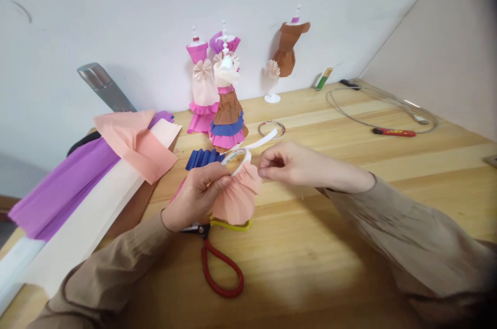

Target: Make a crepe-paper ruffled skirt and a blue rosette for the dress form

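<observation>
My left hand [196, 195] is closed around a pleated peach paper skirt [237, 197] and a roll of white tape [237, 158] held against its top. A strip of tape [261, 140] runs up and right from the roll. My right hand [289, 164] is pinched shut just right of the pleated paper, at its upper edge; what its fingertips hold is hidden. Below my left hand, scissors with a red and a yellow handle [217, 261] lie on the wooden table [310, 246].
Small mannequins in paper dresses [217, 96] stand by the wall, and a brown one [287, 49] stands further right. Purple, cream and peach crepe sheets [97, 184] lie at left. A blue pleated piece [202, 157], a tape ring [271, 128], a cable [368, 111] and a red tool [394, 132] lie on the table.
</observation>
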Demonstrator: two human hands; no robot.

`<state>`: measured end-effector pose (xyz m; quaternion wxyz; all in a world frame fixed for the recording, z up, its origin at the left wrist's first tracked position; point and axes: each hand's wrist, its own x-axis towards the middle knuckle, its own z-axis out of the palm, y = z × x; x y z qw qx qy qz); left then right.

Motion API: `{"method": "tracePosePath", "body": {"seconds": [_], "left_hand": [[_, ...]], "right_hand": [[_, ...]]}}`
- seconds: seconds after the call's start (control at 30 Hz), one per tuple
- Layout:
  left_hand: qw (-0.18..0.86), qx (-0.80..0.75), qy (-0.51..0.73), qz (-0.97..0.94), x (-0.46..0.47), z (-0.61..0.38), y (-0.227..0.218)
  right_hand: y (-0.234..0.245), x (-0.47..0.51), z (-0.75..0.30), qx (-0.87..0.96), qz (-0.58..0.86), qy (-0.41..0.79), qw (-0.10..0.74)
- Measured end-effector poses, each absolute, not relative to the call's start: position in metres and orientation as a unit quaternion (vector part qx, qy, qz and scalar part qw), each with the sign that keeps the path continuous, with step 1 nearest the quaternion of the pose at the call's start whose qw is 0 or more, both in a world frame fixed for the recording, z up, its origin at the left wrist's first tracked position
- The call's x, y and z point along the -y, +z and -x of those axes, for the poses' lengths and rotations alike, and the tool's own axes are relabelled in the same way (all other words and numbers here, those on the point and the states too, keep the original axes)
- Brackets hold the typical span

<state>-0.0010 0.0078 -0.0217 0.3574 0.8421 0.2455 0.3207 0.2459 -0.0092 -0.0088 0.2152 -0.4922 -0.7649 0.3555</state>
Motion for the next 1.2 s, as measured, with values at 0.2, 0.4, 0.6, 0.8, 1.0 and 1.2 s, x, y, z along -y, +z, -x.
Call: {"method": "tracePosePath", "body": {"seconds": [0.2,0.4,0.6,0.8,1.0,1.2], "left_hand": [[0.328,-0.208,0.260,-0.884,-0.009,0.001,-0.013],[0.323,-0.129,0.168,-0.922,-0.010,0.003,-0.005],[0.350,-0.133,0.190,-0.908,-0.011,0.002,-0.013],[0.348,-0.136,0.329,-0.867,-0.017,0.004,-0.023],[0.431,-0.272,0.358,-0.782,-0.020,0.009,-0.020],[0.603,-0.320,0.302,-0.665,-0.017,0.003,-0.011]], "right_hand": [[0.027,0.033,-0.253,0.823,0.427,0.285,0.242],[0.019,0.028,-0.247,0.867,0.340,0.315,0.185],[0.008,0.018,-0.249,0.869,0.335,0.346,0.117],[0.015,0.021,-0.255,0.856,0.327,0.372,0.149],[0.028,0.025,-0.260,0.883,0.320,0.292,0.180],[0.029,0.023,-0.263,0.898,0.308,0.235,0.207]]}}
